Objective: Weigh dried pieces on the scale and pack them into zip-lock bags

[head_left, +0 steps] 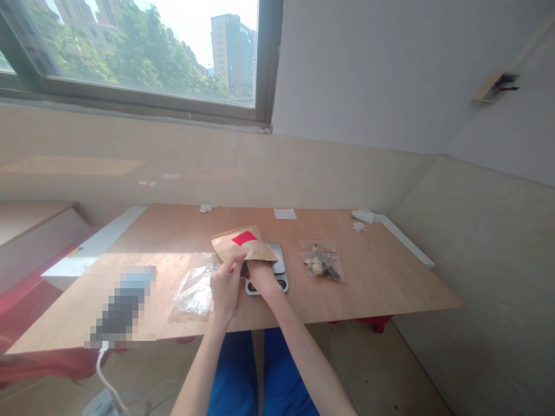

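A brown kraft paper bag (225,245) with a red label is held above a white digital scale (277,268), its mouth facing me. My left hand (225,284) pinches the edge of the bag's mouth from the left. Inside the opening is my right hand (259,276), its fingers hidden by the paper, so I cannot see whether they hold anything. Left of my hands lies a clear plastic zip bag (195,289), looking flat. To the right of the scale, another zip bag (321,267) contains pale and dark dried pieces.
A blurred-out device (124,306) with a white cable (104,370) lies at the table's left front. Along the back edge are a white paper (285,214), a crumpled white scrap (206,208) and more papers (364,216). Walls border the wooden table (381,277) behind and right.
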`<action>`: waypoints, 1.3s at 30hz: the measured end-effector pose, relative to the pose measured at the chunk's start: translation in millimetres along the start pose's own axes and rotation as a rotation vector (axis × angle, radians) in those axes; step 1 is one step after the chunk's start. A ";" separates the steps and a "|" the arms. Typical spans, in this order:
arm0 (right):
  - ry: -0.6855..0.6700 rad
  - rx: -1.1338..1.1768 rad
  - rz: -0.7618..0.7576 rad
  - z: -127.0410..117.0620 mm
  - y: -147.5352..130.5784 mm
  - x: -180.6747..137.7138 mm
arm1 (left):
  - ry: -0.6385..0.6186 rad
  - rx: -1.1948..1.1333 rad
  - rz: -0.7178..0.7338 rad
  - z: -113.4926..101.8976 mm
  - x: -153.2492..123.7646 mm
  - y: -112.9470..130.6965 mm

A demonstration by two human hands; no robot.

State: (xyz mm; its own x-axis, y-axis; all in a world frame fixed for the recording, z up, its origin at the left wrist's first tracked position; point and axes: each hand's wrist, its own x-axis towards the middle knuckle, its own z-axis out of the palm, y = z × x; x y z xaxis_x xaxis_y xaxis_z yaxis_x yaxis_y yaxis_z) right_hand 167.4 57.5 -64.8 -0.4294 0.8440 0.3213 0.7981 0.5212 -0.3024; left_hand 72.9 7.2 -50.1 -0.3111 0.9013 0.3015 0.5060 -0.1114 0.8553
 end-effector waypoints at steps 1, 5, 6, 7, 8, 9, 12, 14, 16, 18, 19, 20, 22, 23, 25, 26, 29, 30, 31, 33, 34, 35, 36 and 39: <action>-0.007 0.004 -0.002 -1.2 0.2 1.2 | -0.005 -0.001 -0.001 0.6 -0.3 1.2; -0.002 0.033 -0.002 -7.4 0.1 7.1 | 0.000 0.010 -0.005 3.4 -1.4 4.2; 0.000 0.036 -0.006 -9.5 -0.1 7.2 | 0.010 0.017 -0.004 3.8 -1.1 4.6; -0.001 0.031 -0.013 -11.7 -0.3 6.4 | 0.018 0.020 -0.001 3.9 -0.4 4.9; -0.005 0.016 -0.021 -13.9 -0.5 4.6 | 0.022 0.022 0.001 3.7 0.4 5.1; -0.015 -0.008 -0.027 -15.9 -0.6 2.0 | 0.023 0.022 0.004 3.3 1.5 5.2; -0.030 -0.091 -0.033 -19.9 -0.4 -9.7 | 0.012 0.010 0.017 1.4 4.1 5.6; 0.000 -0.134 -0.030 -20.4 0.4 -18.2 | 0.005 0.003 0.028 0.5 4.7 5.9; 0.048 -0.154 -0.035 -19.6 1.9 -25.4 | 0.001 -0.002 0.030 0.3 4.3 6.2; 0.080 -0.146 -0.047 -18.2 4.0 -30.7 | -0.003 -0.003 0.023 1.0 3.3 6.7; 0.087 -0.135 -0.055 -17.5 5.3 -32.6 | -0.004 -0.004 0.018 1.4 2.9 6.9; 0.091 -0.122 -0.061 -17.0 6.7 -34.1 | -0.005 -0.003 0.014 1.9 2.5 7.2; 0.099 -0.086 -0.072 -16.4 9.6 -36.6 | -0.006 0.003 0.006 2.4 2.2 7.8; 0.107 -0.065 -0.079 -16.3 11.0 -37.9 | -0.008 0.006 0.003 2.3 2.3 8.2; 0.134 -0.020 -0.093 -16.5 13.5 -41.1 | -0.018 0.006 0.003 1.5 2.7 9.2; 0.149 0.003 -0.099 -16.7 14.5 -43.1 | -0.023 0.004 0.004 0.9 3.0 9.6; 0.188 0.047 -0.089 -16.6 16.6 -50.2 | -0.037 0.002 -0.003 -0.8 3.6 10.4; 0.204 0.050 -0.078 -16.1 17.0 -52.7 | -0.041 0.008 -0.009 -1.1 3.6 10.4; 0.223 0.052 -0.069 -15.4 17.4 -55.0 | -0.045 0.016 -0.014 -1.3 3.7 10.5; 0.276 0.065 -0.063 -13.2 18.2 -58.8 | -0.054 0.037 -0.017 -0.9 3.7 10.4; 0.303 0.081 -0.068 -12.1 18.6 -60.2 | -0.055 0.049 -0.016 -0.4 3.6 10.4; 0.328 0.104 -0.073 -11.1 19.1 -61.1 | -0.058 0.059 -0.012 0.2 3.6 10.5; 0.347 0.131 -0.077 -10.4 19.5 -61.7 | -0.061 0.066 -0.007 0.9 3.6 10.5; 0.389 0.229 -0.064 -10.9 19.7 -62.2 | -0.062 0.085 -0.002 2.7 3.9 10.7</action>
State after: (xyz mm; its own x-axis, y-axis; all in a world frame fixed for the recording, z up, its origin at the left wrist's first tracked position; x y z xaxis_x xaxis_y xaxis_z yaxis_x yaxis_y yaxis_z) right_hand 214.5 13.9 -81.0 -0.2493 0.7220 0.6454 0.6427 0.6219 -0.4474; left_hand 79.3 10.6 -41.0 -0.2631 0.9259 0.2713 0.5725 -0.0765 0.8163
